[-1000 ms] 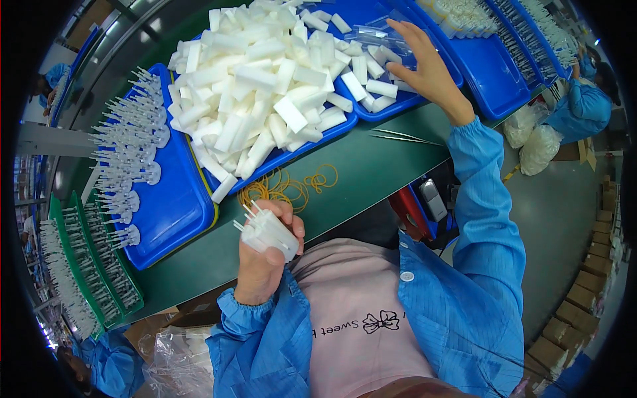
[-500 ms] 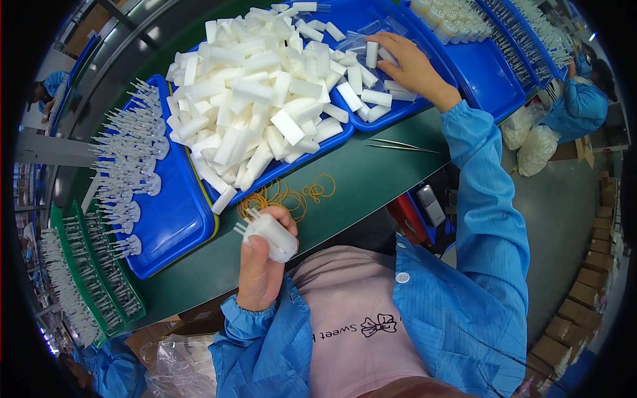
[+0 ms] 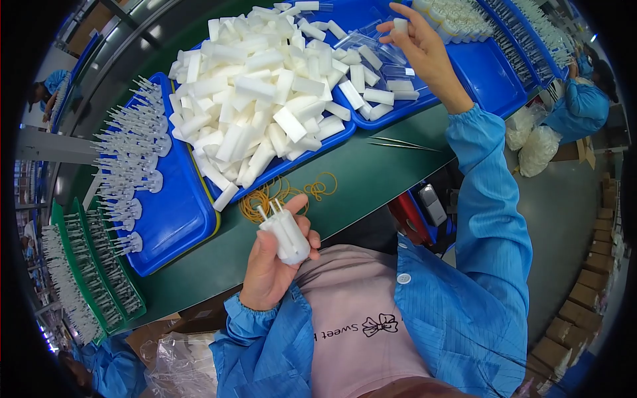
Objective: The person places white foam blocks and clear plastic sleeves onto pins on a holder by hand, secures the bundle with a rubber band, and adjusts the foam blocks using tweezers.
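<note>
In my left hand (image 3: 272, 272), close to my body, is a white rounded bundle (image 3: 286, 239) with several thin prongs sticking out of its top. My fingers and thumb close around its sides. Over the far end of the middle blue tray, my right hand (image 3: 424, 56) is raised with a small white foam block (image 3: 400, 25) between thumb and fingers, partly hidden. Under that hand lie clear plastic pieces (image 3: 361, 41) and loose foam blocks (image 3: 378, 97). A big heap of white foam blocks (image 3: 255, 93) fills the tray to its left.
Orange rubber bands (image 3: 322, 186) and metal tweezers (image 3: 403, 144) rest on the green table (image 3: 352, 199). A blue tray (image 3: 176, 222) with white pronged parts (image 3: 133, 146) stands left, beside green racks (image 3: 89, 265). Another blue tray (image 3: 484, 79) is at right. Co-workers sit nearby.
My right hand has risen away from the loose blocks, up and to the right, with a foam block. My left hand has shifted slightly right and turned the bundle more upright.
</note>
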A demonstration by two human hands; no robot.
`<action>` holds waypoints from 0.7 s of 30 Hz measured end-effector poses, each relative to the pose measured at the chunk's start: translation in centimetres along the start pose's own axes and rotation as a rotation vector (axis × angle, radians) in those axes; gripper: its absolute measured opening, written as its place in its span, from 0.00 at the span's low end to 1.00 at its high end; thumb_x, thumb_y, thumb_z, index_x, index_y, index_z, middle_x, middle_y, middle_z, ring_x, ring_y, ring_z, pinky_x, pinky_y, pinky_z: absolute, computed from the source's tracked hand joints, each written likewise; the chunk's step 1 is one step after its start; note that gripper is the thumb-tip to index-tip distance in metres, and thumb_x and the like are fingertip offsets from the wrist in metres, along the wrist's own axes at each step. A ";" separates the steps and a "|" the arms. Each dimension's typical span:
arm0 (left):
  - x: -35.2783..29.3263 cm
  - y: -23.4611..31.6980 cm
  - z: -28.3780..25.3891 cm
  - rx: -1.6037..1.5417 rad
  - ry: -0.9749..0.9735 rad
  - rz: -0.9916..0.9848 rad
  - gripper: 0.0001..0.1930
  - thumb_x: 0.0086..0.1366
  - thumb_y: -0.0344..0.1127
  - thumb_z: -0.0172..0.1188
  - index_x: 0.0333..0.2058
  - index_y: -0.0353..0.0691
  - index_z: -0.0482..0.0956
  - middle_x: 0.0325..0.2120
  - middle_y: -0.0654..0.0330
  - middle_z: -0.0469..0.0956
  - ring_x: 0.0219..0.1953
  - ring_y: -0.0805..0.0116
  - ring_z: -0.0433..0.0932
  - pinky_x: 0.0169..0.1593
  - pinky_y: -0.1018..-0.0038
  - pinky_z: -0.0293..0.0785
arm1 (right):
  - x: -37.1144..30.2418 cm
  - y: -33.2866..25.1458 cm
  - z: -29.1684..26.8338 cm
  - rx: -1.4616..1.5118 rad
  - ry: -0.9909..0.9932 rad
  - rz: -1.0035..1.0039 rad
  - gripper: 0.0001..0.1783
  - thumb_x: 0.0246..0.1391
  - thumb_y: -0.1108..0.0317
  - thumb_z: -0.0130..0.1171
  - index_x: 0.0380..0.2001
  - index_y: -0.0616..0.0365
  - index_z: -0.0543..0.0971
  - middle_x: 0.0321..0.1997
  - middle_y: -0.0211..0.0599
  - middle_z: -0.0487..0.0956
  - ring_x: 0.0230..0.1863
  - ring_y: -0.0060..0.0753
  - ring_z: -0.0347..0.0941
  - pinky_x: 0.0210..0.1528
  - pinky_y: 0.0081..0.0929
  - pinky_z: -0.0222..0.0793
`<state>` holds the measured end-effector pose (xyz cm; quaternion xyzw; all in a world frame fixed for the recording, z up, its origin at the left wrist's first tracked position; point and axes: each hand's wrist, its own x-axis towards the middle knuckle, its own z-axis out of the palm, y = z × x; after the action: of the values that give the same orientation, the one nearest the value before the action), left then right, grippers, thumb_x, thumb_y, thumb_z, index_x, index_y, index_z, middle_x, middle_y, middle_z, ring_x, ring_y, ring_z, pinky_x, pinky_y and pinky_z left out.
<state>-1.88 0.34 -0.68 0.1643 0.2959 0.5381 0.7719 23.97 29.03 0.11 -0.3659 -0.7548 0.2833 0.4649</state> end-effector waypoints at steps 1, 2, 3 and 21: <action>-0.2 -0.2 -0.1 0.002 -0.020 0.017 0.40 0.62 0.62 0.48 0.59 0.31 0.57 0.37 0.57 0.69 0.39 0.63 0.72 0.37 0.71 0.73 | 0.0 0.0 -0.2 0.001 0.000 0.000 0.21 0.59 0.69 0.50 0.57 0.49 0.67 0.46 0.39 0.77 0.41 0.29 0.76 0.46 0.24 0.71; -0.2 -0.2 -0.5 0.002 -0.020 0.016 0.40 0.62 0.62 0.48 0.59 0.31 0.57 0.37 0.57 0.69 0.39 0.63 0.72 0.37 0.71 0.73 | -0.1 0.0 -0.7 0.022 -0.043 0.007 0.20 0.59 0.66 0.52 0.55 0.51 0.69 0.46 0.38 0.77 0.40 0.29 0.75 0.46 0.24 0.71; -0.2 -0.3 -0.9 -0.044 -0.007 0.008 0.38 0.64 0.61 0.44 0.60 0.32 0.56 0.37 0.57 0.70 0.38 0.63 0.72 0.36 0.71 0.72 | 0.0 -0.5 -0.9 0.044 -0.087 0.013 0.19 0.59 0.62 0.54 0.53 0.53 0.71 0.47 0.38 0.77 0.40 0.28 0.74 0.46 0.24 0.71; -0.1 -0.1 0.6 -0.106 0.062 -0.062 0.38 0.67 0.61 0.36 0.62 0.31 0.52 0.41 0.53 0.71 0.35 0.65 0.72 0.33 0.72 0.70 | -2.0 0.4 -1.5 -0.720 -0.410 -0.081 0.13 0.45 0.72 0.61 0.37 0.56 0.75 0.36 0.39 0.72 0.38 0.45 0.71 0.42 0.34 0.67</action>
<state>-1.46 0.29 -0.28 0.0972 0.2960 0.5337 0.7862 26.03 27.71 -0.58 -0.4110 -0.8965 0.0496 0.1579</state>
